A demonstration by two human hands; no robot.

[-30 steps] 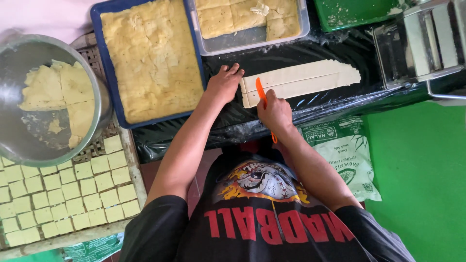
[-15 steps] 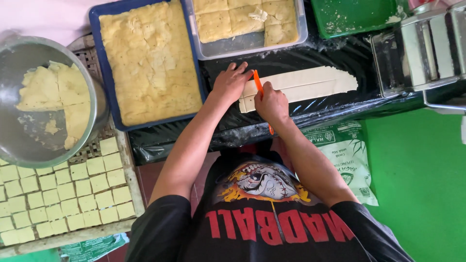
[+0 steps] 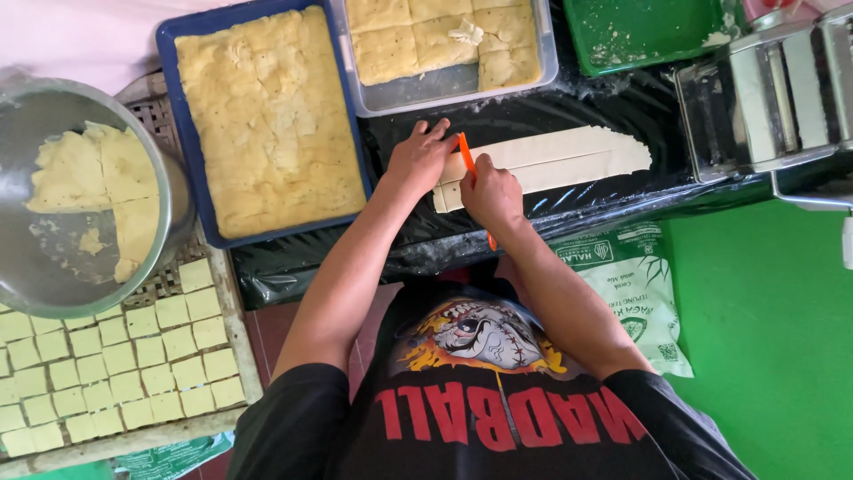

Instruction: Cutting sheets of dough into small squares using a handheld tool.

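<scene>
Dough strip under the cutter, worktop centre.
Left hand point(image 3: 419, 160) lies flat, pinning the soft, tearable dough strip point(image 3: 551, 160); right hand point(image 3: 491, 191) grips the orange cutter point(image 3: 466, 151).

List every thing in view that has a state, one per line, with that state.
left hand: flat, pressing the dough strip
right hand: shut on the orange cutter
orange cutter: blade on the strip
dough strip: rolled flat, slit lengthwise
blue tray: full of dough
clear tray: partly emptied
metal bowl: partly filled
woven tray: rows of cut squares
</scene>
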